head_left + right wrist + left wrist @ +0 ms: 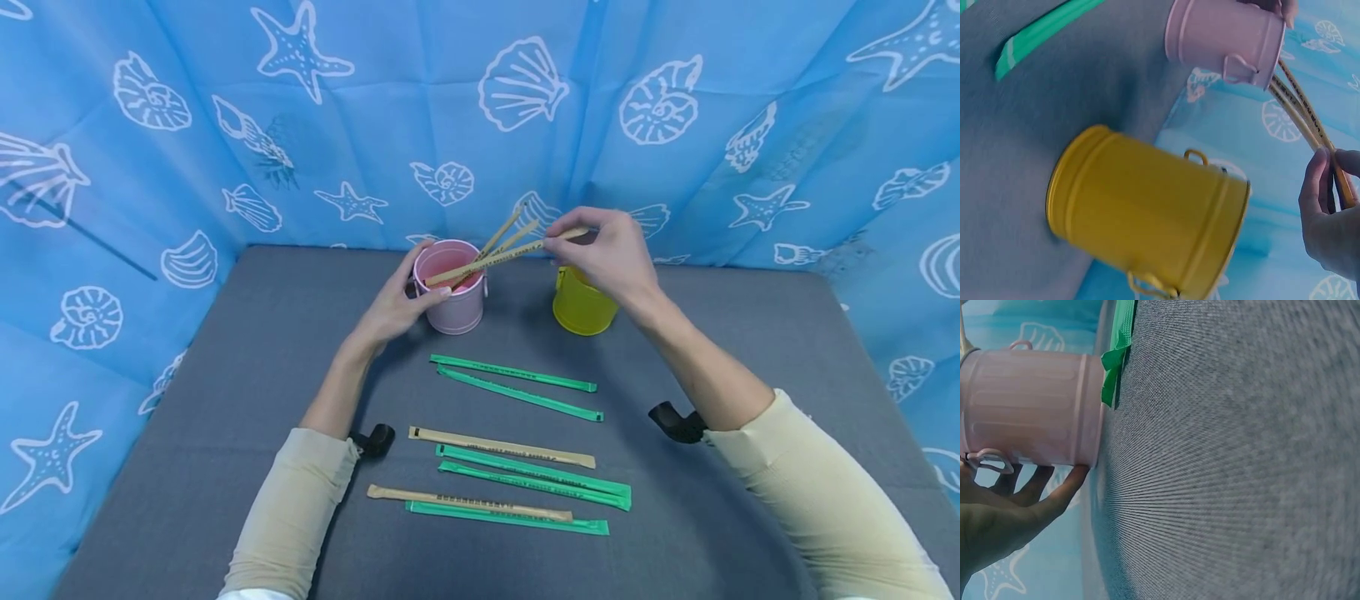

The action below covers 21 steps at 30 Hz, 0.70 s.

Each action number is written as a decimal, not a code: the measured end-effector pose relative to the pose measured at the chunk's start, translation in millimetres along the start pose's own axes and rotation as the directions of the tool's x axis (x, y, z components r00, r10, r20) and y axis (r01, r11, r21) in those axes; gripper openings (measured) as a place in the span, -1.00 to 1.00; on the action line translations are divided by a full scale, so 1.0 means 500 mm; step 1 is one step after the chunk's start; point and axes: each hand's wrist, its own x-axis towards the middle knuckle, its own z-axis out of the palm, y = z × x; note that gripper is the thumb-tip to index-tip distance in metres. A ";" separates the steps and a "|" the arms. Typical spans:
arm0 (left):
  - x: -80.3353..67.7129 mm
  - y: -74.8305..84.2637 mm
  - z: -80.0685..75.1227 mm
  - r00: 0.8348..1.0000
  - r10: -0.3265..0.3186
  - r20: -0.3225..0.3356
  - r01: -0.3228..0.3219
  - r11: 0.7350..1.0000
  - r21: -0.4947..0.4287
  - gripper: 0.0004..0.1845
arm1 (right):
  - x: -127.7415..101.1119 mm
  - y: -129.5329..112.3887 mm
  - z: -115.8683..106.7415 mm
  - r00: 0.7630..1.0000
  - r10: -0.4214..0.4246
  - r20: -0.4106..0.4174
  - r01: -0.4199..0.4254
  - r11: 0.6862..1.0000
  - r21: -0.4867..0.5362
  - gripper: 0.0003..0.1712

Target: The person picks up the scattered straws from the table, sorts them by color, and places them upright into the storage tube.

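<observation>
The right hand (603,250) pinches one end of a tan stick (517,251) between thumb and fingers, its other end at the mouth of a pink bucket (453,315). The left hand (397,304) grasps that bucket, thumb at the rim — a hold apparently meant to steady the light pail. More tan sticks (506,226) lean out toward the right hand, propped by the rim. Below that hand stands a yellow bucket (581,308), smooth and rounded, with small looped handles. Between the forearms, green strips (517,373) and tan strips (502,447) — slim, printed, flat-ended wrappers — lie roughly crosswise on the woven grey desk (300,333). Beyond both hands hangs a creased blue shell-print curtain (405,125).
</observation>
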 end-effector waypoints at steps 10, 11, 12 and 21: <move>0.000 0.001 0.000 1.000 -0.021 -0.002 0.021 1.000 0.006 -0.16 | 0.032 0.013 0.052 0.999 -0.035 -0.031 0.042 0.961 0.273 -0.66; 0.000 0.001 0.000 1.000 -0.020 -0.002 0.020 1.000 0.006 -0.16 | 0.034 0.015 0.057 0.999 -0.037 -0.034 0.045 0.956 0.291 -0.65; 0.000 0.000 0.000 1.000 -0.020 -0.001 0.020 1.000 0.006 -0.16 | 0.036 0.015 0.061 0.999 -0.037 -0.039 0.047 0.950 0.308 -0.66; 0.001 -0.001 -0.001 1.000 -0.004 0.002 0.004 1.000 -0.011 -0.16 | 0.054 0.018 0.099 0.998 0.018 -0.066 0.013 0.896 0.443 -0.71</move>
